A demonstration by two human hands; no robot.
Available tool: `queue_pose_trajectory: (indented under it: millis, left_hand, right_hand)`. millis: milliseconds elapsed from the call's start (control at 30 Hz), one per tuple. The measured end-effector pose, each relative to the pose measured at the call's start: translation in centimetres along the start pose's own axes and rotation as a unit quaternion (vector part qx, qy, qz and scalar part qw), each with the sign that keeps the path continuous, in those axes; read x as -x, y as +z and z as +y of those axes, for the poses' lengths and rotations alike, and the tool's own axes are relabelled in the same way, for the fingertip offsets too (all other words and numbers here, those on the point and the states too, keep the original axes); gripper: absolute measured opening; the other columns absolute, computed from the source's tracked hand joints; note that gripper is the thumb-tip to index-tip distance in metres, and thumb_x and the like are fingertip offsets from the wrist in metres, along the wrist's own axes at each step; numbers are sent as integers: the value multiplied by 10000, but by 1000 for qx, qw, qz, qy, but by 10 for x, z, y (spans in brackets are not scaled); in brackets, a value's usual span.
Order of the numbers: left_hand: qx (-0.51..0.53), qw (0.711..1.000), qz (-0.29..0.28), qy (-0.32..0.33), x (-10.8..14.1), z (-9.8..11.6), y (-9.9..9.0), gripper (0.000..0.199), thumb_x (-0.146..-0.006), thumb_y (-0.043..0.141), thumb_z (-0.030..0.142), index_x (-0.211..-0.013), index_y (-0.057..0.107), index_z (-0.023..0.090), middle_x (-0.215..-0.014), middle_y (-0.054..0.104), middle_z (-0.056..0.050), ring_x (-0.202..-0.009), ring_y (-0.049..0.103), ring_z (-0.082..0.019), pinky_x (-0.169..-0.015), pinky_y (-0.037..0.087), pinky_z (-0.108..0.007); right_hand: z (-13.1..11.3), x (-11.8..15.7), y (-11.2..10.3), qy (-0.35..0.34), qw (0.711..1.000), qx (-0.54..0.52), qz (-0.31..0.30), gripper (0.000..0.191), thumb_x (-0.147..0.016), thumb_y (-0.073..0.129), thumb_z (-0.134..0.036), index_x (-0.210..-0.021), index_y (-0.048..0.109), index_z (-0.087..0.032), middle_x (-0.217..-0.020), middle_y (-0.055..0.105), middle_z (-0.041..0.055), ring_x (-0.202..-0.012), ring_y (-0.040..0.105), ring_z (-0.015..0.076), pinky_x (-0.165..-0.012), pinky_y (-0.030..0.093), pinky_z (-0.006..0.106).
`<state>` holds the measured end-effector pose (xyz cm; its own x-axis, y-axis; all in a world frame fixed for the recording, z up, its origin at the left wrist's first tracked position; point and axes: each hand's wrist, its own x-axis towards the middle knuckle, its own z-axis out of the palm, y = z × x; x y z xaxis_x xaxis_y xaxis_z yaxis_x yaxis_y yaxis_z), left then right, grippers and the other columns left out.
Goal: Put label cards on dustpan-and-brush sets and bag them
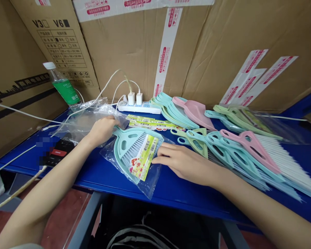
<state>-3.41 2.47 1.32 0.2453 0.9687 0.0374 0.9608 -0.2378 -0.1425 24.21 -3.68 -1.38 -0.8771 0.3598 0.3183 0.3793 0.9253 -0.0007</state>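
Observation:
A light-blue dustpan [123,141] lies on the blue table with a light-blue brush [133,150] nested over it. A yellow-green printed card [144,160] rests on the bristles. A clear plastic bag [149,188] surrounds the set, its loose end toward the table's front edge. My left hand [103,130] is closed at the dustpan's handle end; its fingertips are partly hidden. My right hand [177,160] has its fingers and thumb pinched on the bag at the card's right side.
Stacked dustpans [175,110] and loose brushes [238,152] lie right. Bagged sets [246,119] sit farther right. More printed cards [152,122] lie behind. A power strip [140,108], clear bags [85,119], a bottle [64,88] and a black device [58,152] are behind and left.

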Motion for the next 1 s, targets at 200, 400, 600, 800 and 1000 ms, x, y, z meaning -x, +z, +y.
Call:
queue_pose_trajectory:
  millis: [200, 400, 600, 800, 1000]
  left_hand:
    - [55, 997, 46, 24, -4, 0, 6, 408, -778, 441, 16, -1027, 710, 197, -994, 660, -88, -926, 666, -256, -788, 512, -333]
    - [124, 981, 114, 102, -6, -3, 16, 434, -814, 351, 17, -1100, 643, 163, -1030, 629, -95, -957, 647, -228, -888, 514, -370]
    - [147, 967, 144, 152, -6, -2, 21, 361, -863, 384, 88, -1151, 584, 174, -1108, 596, -93, -1035, 613, -217, -931, 502, -367]
    - [93, 985, 121, 84, -2, 0, 10, 302, -891, 388, 157, -1090, 616, 168, -1033, 633, -110, -943, 630, -239, -850, 508, -376]
    - [81, 991, 92, 46, 0, 6, 6, 295, -887, 370, 196, -981, 650, 185, -901, 687, -84, -774, 643, -208, -682, 460, -308]
  right_hand:
    - [0, 1, 0, -9, 1000, 9, 20, 232, -866, 481, -56, -825, 682, -164, -815, 645, 56, -811, 555, 190, -731, 475, 318]
    - [-1, 1, 3, -10, 1000, -13, 10, 227, -892, 477, -89, -946, 687, -154, -875, 674, 66, -837, 562, 189, -769, 474, 326]
    - [-4, 0, 4, -28, 1000, -2, 13, 266, -899, 464, -95, -1004, 706, -125, -830, 660, 78, -796, 544, 196, -732, 479, 340]
    - [-10, -2, 2, -38, 998, 34, 34, 272, -914, 464, -108, -1057, 696, -101, -802, 681, 69, -779, 565, 200, -722, 484, 346]
    - [-8, 1, 6, -20, 991, 116, 58, 235, -917, 473, -89, -944, 703, -129, -851, 730, 60, -785, 617, 192, -716, 483, 324]
